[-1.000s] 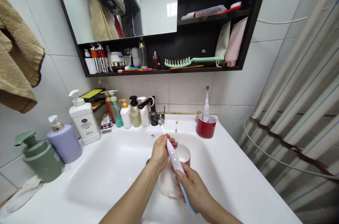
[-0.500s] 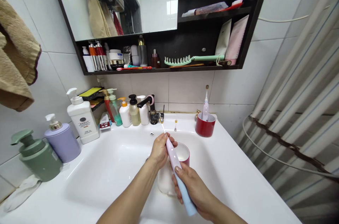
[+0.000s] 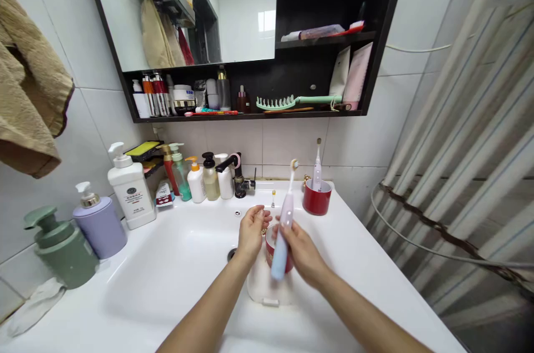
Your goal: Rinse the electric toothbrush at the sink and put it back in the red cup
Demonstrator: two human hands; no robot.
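My right hand [image 3: 304, 250] is closed around the handle of a pink-and-blue electric toothbrush [image 3: 286, 213], slightly blurred. The toothbrush stands nearly upright, its brush head at the top near the sink's back edge. To its left, my left hand [image 3: 251, 230] is apart from it, with loosely bent fingers and nothing visible in them. Behind and below the toothbrush, a red cup [image 3: 270, 250] is partly hidden by it and my right hand. The cup rests on or over a white container [image 3: 262, 289] in the sink basin [image 3: 187, 269]. A small brush head [image 3: 273, 198] stands on the back ledge.
Another red cup [image 3: 317, 200] holds a second electric toothbrush [image 3: 317, 172] at the back right. Beside the black faucet [image 3: 239, 183], several pump bottles [image 3: 196, 183] line the back left. A dark mirror cabinet [image 3: 250, 116] hangs above. Pipes [image 3: 450, 169] run along the right.
My left hand has let go of the upper part of the toothbrush. My right hand has raised it to a more upright position. More of the white container shows.
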